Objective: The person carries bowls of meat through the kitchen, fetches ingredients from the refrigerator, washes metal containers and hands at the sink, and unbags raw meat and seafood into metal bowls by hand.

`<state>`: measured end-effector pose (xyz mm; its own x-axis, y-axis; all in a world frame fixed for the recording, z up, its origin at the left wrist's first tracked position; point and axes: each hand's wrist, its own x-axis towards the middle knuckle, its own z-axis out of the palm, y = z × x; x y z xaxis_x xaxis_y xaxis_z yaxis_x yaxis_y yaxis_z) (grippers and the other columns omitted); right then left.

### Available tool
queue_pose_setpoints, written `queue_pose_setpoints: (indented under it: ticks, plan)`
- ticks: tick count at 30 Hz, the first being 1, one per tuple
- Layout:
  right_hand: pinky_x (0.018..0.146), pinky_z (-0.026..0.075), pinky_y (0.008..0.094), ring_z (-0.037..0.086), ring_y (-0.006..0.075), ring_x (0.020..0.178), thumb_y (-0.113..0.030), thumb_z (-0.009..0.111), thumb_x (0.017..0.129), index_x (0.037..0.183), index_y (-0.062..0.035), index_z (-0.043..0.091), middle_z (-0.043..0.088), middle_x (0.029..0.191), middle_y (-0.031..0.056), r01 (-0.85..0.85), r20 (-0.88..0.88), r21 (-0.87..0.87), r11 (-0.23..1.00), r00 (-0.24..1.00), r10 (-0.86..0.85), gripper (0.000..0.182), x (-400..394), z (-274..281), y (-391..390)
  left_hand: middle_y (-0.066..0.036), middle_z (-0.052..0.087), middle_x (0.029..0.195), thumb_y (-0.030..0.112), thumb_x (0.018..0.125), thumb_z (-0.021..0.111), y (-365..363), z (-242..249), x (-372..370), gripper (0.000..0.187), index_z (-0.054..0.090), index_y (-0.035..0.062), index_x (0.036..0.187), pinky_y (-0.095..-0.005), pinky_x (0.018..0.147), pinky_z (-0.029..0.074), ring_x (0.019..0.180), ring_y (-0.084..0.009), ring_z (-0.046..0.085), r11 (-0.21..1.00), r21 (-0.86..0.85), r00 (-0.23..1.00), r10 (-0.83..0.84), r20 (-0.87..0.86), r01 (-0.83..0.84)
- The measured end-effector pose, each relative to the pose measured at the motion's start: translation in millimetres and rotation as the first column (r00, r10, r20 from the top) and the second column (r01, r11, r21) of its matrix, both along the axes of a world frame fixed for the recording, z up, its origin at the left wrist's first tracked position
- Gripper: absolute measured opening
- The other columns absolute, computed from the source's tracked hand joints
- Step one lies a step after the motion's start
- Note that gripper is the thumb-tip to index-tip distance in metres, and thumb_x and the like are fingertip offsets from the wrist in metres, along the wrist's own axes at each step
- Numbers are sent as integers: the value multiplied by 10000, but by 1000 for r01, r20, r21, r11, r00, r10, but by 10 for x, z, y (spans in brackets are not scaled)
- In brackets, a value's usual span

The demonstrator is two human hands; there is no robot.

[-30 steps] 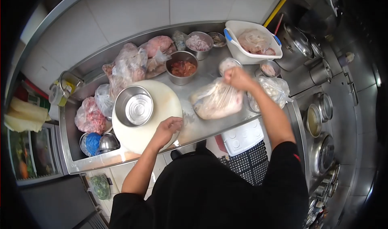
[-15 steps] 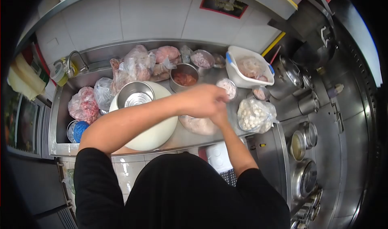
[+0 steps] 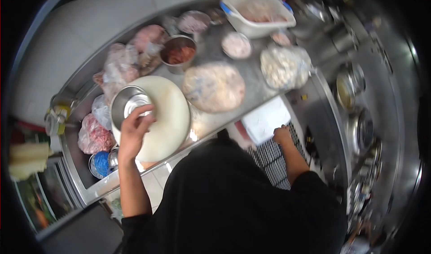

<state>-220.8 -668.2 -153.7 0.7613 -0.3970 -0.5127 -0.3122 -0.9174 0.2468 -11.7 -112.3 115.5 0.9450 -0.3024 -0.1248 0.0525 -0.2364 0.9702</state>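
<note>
My left hand (image 3: pixel 134 130) is over the near rim of a steel bowl (image 3: pixel 117 102), its fingers apart and slightly bent. The bowl sits on the left part of a round white cutting board (image 3: pixel 173 115). My right hand (image 3: pixel 282 134) is low in front of the counter, fingers closed, by the corner of a white box (image 3: pixel 267 119); anything inside the fingers is hidden. Beside the board lies a clear plastic bag of pale food (image 3: pixel 214 87) with blue marks. A steel pot of reddish meat (image 3: pixel 179 54) stands behind the board.
Bagged meat (image 3: pixel 119 65) lies along the wall. At the left end are a pink meat bag (image 3: pixel 95 133) and a blue bundle (image 3: pixel 102 163). A white tub (image 3: pixel 258 25), a bowl of pale pieces (image 3: pixel 236 45) and a bag of whitish pieces (image 3: pixel 286 67) stand at the right.
My hands, close together over the counter before, are apart now. The left has moved back to the steel bowl, the right down beside the white box. The camera view has turned and shifted.
</note>
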Motion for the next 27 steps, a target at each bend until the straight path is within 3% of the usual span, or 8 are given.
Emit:
queue_pose_setpoints:
  ticks: [1, 2, 5, 7, 11, 13, 14, 27]
  plan:
    - [990, 460, 445, 531, 371, 1183, -216, 623, 784, 1108, -124, 709, 608, 1187, 204, -27, -66, -19, 999, 997, 26, 347, -474, -422, -74, -32, 679, 1022, 146, 953, 601, 49, -40, -31, 292, 628, 57, 1230, -243, 700, 450, 903, -109, 647, 1000, -1, 1000, 11, 9, -11]
    - [991, 468, 462, 504, 361, 1234, -235, 625, 805, 1137, -109, 697, 603, 1232, 207, 230, -156, 72, 971, 964, -217, 363, -729, -280, 201, -45, 681, 1069, 138, 961, 584, 111, -121, -62, 291, 621, 34, 1231, -241, 703, 447, 910, -111, 647, 1000, -24, 1000, 18, 3, -18]
    - [814, 568, 444, 626, 368, 1116, -110, 693, 715, 1086, -77, 710, 660, 1165, 215, 268, -435, 130, 955, 881, -188, 373, -1569, -475, 866, -71, 663, 1172, 143, 965, 585, 145, -186, -146, 296, 616, 5, 1225, -228, 687, 430, 894, -98, 635, 999, 29, 997, 32, -74, -30]
    - [898, 524, 418, 651, 339, 1065, -248, 665, 828, 1069, -73, 733, 680, 1148, 153, 397, -649, 118, 910, 724, -232, 305, -1991, -920, 1307, -69, 662, 1166, 174, 964, 607, 140, -248, -183, 315, 613, 0, 1228, -224, 681, 420, 893, -89, 626, 997, 71, 995, -15, -101, 22]
    - [707, 573, 413, 704, 320, 918, -55, 710, 697, 1035, -63, 718, 712, 901, 201, 445, -398, 408, 797, 873, -283, 339, -2594, -1545, 1390, -65, 661, 1162, 227, 988, 591, -41, -233, -261, 329, 614, -1, 1223, -220, 678, 415, 900, -92, 636, 990, 127, 987, -48, -152, 67]
    - [693, 545, 427, 685, 290, 877, -155, 715, 777, 1079, -55, 694, 706, 916, 184, 712, -668, 660, -240, 410, -621, 319, -2676, -2035, 821, -72, 661, 1170, 258, 1021, 534, -192, -203, -308, 336, 613, 2, 1224, -215, 677, 414, 910, -99, 648, 990, 124, 985, -44, -164, 65]
    - [685, 530, 433, 675, 275, 856, -205, 717, 817, 1101, -51, 682, 703, 923, 176, 435, -838, 533, -726, 153, -523, 325, -2697, -2155, 669, -74, 660, 1175, 258, 1025, 523, -259, -196, -320, 335, 612, 6, 1228, -214, 677, 416, 908, -98, 648, 990, 109, 983, -68, -173, 87]
    - [661, 535, 453, 632, 288, 766, -341, 599, 902, 1088, -17, 654, 666, 905, 170, -332, -196, 651, -682, 795, -574, 378, -608, 314, 858, -90, 643, 1194, 303, 1044, 467, -1297, -77, -416, 375, 593, 1, 1227, -229, 724, 443, 923, -122, 640, 970, 86, 965, -212, -153, 227]
